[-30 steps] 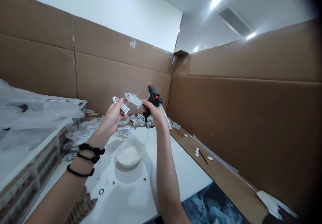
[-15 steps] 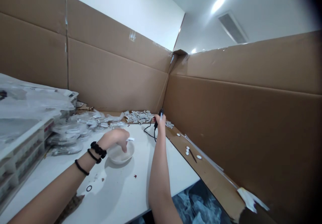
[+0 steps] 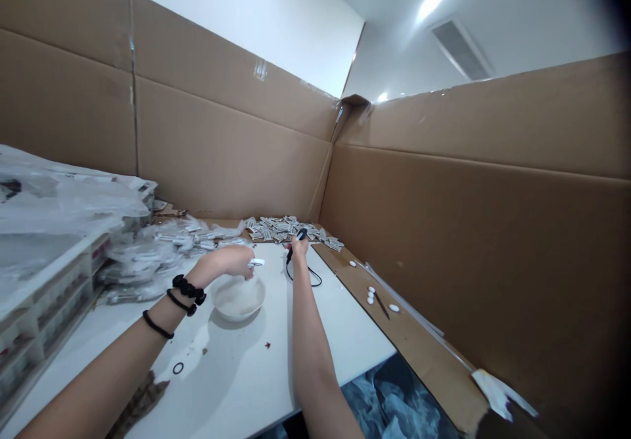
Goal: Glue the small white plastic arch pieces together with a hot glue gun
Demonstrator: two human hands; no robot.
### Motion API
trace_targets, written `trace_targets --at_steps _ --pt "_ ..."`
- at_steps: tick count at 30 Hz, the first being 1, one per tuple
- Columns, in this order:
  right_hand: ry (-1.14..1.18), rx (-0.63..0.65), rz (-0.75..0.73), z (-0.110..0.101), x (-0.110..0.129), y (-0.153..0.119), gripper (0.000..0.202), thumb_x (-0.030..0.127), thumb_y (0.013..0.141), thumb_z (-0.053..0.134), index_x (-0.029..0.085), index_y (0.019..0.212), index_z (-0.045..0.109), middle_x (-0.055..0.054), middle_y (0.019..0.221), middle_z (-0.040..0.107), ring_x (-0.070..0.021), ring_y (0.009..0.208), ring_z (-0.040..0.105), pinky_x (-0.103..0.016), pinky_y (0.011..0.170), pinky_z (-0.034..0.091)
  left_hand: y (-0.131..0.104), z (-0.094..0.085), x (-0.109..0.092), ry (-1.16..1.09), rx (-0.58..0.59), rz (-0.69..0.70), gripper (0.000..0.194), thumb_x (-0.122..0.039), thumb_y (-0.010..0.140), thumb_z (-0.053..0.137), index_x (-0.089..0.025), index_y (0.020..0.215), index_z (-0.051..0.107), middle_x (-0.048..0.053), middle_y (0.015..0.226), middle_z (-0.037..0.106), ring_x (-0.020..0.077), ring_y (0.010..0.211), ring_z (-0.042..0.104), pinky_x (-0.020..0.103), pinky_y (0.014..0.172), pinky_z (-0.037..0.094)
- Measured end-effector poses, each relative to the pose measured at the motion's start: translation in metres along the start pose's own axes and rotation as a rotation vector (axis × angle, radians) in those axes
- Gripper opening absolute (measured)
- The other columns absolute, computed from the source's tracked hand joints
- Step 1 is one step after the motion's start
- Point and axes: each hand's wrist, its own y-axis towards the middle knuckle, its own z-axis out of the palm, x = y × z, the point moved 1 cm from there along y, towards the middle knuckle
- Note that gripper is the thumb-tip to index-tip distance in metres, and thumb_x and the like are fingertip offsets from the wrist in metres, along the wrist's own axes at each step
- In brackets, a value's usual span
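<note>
At the bottom left of the frame, torn card (image 3: 140, 403) lies on the white worktop (image 3: 236, 386), with a black ring (image 3: 178, 368) just past it. Near the middle, a white bowl (image 3: 239, 300) sits on the worktop. Your left hand (image 3: 231, 261) is over the far side of the bowl, and its fingers are closed on a small white piece (image 3: 256, 263). A bit farther, right of the bowl, your right hand (image 3: 298, 247) has its fingers wrapped around the black glue gun (image 3: 302, 234). Its cord (image 3: 315, 280) loops on the worktop. Bags (image 3: 148, 255) lie to the left, and a pile of flat bits (image 3: 280, 229) is behind.
</note>
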Motion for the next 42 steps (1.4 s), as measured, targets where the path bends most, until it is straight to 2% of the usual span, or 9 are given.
trace_targets --at_steps 5,10,13,17,24,28,31,37,42 --pt "-0.047 0.262 -0.063 0.001 0.068 -0.014 0.014 0.02 0.081 0.054 0.015 0.068 0.051 0.004 0.052 0.047 -0.0061 0.04 0.04 -0.019 0.039 0.034 -0.007 -0.024 0.005 -0.12 -0.141 0.043 0.008 -0.023 0.062 0.054 -0.018 0.055 0.055 -0.002 0.05 0.05 0.0121 0.047 0.039 0.024 0.049 0.026" --pt "-0.066 0.559 -0.212 0.002 0.133 -0.06 0.025 0.034 0.072 0.064 0.016 0.062 0.051 0.003 0.051 0.049 -0.0072 0.041 0.041 -0.02 0.041 0.033 -0.022 -0.054 -0.003 -0.619 -0.444 0.045 0.021 -0.039 0.07 0.057 -0.018 0.072 0.059 -0.002 0.06 0.051 0.0115 0.05 0.042 0.022 0.046 0.032" --pt "-0.052 0.765 -0.435 0.005 0.156 -0.094 0.028 0.043 0.074 0.06 0.017 0.069 0.051 0.004 0.055 0.047 -0.0069 0.044 0.04 -0.02 0.044 0.033 -0.028 -0.062 -0.01 -0.952 -0.717 -0.015 0.028 -0.042 0.066 0.065 -0.017 0.078 0.059 -0.002 0.062 0.049 0.0101 0.049 0.042 0.022 0.044 0.035" --pt "-0.042 0.775 -0.537 0.016 0.168 -0.12 0.029 0.046 0.073 0.059 0.018 0.075 0.053 0.005 0.054 0.044 -0.0075 0.045 0.038 -0.021 0.045 0.033 -0.027 -0.062 -0.014 -1.273 -0.878 0.038 0.036 -0.043 0.062 0.071 -0.018 0.084 0.058 -0.004 0.064 0.045 0.0091 0.052 0.043 0.021 0.043 0.038" --pt "0.017 0.504 -0.565 0.039 0.16 -0.116 0.03 0.044 0.071 0.058 0.016 0.078 0.056 0.003 0.057 0.048 -0.0087 0.048 0.042 -0.021 0.048 0.037 -0.029 -0.064 -0.023 -1.382 -0.884 0.106 0.036 -0.04 0.062 0.073 -0.017 0.085 0.057 -0.006 0.065 0.045 0.0063 0.05 0.045 0.018 0.044 0.039" --pt "0.049 0.381 -0.603 0.036 0.161 -0.113 0.033 0.047 0.073 0.055 0.016 0.081 0.057 0.001 0.058 0.049 -0.0103 0.051 0.044 -0.021 0.049 0.039 -0.033 -0.069 -0.032 -1.508 -0.834 0.149 0.032 -0.043 0.075 0.06 -0.015 0.09 0.056 -0.004 0.065 0.05 0.0082 0.053 0.052 0.023 0.057 0.049" --pt "0.051 0.402 -0.669 0.024 0.17 -0.119 0.034 0.049 0.074 0.055 0.016 0.082 0.056 0.001 0.06 0.05 -0.0103 0.052 0.044 -0.021 0.05 0.039 -0.035 -0.073 -0.032 -1.728 -0.774 0.166 0.026 -0.037 0.087 0.041 -0.015 0.089 0.055 0.001 0.068 0.059 0.0126 0.063 0.06 0.032 0.073 0.053" --pt "0.006 0.615 -0.806 0.004 0.185 -0.139 0.025 0.042 0.078 0.055 0.017 0.08 0.053 0.0 0.066 0.053 -0.0102 0.054 0.046 -0.022 0.053 0.04 -0.035 -0.079 -0.03 -1.882 -0.77 0.39 0.025 -0.034 0.091 0.045 -0.014 0.087 0.058 0.009 0.094 0.068 0.0146 0.094 0.063 0.029 0.089 0.049" --pt "-0.069 0.537 -0.951 0.008 0.186 -0.146 0.018 0.036 0.08 0.051 0.017 0.08 0.052 -0.001 0.073 0.054 -0.0125 0.062 0.048 -0.023 0.061 0.041 -0.035 -0.074 -0.037 -1.777 -0.74 0.332 0.031 -0.041 0.089 0.048 -0.013 0.094 0.06 0.009 0.098 0.068 0.0151 0.091 0.064 0.03 0.087 0.049"
